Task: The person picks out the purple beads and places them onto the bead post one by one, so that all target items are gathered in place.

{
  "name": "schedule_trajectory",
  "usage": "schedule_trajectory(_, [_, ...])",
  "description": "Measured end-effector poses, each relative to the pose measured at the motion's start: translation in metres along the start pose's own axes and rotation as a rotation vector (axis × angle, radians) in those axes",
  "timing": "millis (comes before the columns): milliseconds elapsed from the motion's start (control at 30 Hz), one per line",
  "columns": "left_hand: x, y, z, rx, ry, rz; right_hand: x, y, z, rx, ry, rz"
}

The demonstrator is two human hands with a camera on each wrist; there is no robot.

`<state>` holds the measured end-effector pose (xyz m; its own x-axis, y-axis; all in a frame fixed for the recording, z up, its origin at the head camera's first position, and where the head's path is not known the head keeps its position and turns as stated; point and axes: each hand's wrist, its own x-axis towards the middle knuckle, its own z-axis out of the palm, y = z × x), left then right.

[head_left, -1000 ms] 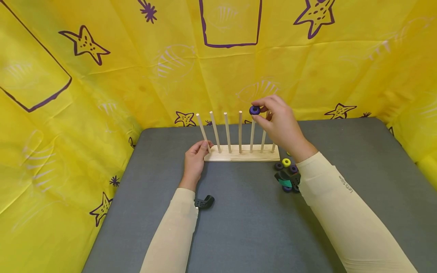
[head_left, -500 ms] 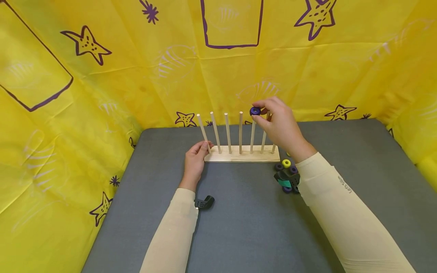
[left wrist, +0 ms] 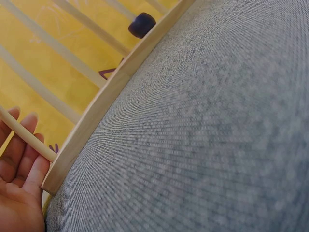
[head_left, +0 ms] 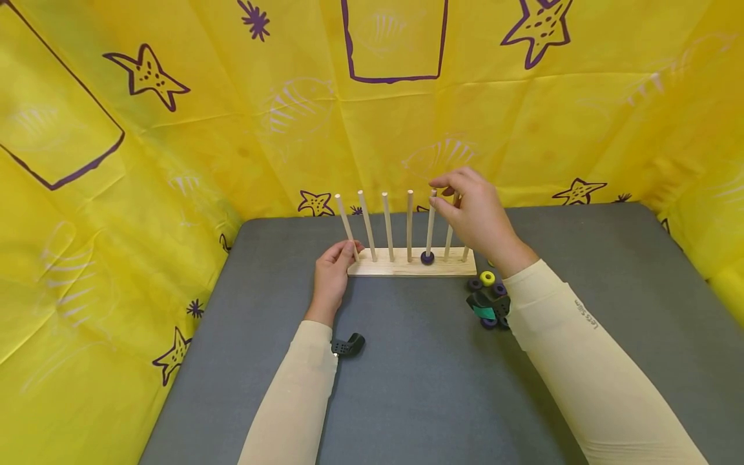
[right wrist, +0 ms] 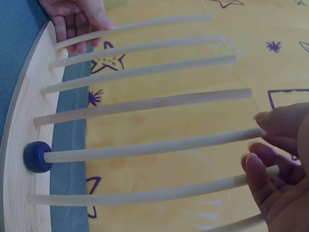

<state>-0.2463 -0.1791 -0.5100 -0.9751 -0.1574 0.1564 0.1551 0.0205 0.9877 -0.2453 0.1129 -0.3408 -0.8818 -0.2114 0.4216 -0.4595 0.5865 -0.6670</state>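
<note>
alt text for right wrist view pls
A thick dark-blue ring encircles the base of one pale wooden rod, among seven on a long wooden board. A person's right grip is at that rod's tip, the left grip at the board's far end, with yellow printed cloth behind.

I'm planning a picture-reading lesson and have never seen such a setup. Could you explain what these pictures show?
There is no machine, just one person's bare hands. The wide picture comes from a head camera, the close ones from a camera on each wrist. On a grey table stands a wooden rack of upright pegs. The left hand holds its left end. The right hand is at the top of one peg and holds no ring. A dark blue ring sits around that peg's foot. Loose rings, one yellow, lie near the right sleeve.
</note>
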Motion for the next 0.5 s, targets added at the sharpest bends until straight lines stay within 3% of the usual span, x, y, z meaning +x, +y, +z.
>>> schedule_trajectory(267, [0.0004, -0.0005, 0.0001, 0.001, 0.003, 0.002, -0.0005, 0.0010, -0.0015, 0.033, -0.013, -0.005])
schedule_trajectory(500, [0.0005, -0.0006, 0.0001, -0.006, 0.001, 0.001, -0.0035, 0.0002, -0.0074, 0.149, -0.027, 0.017])
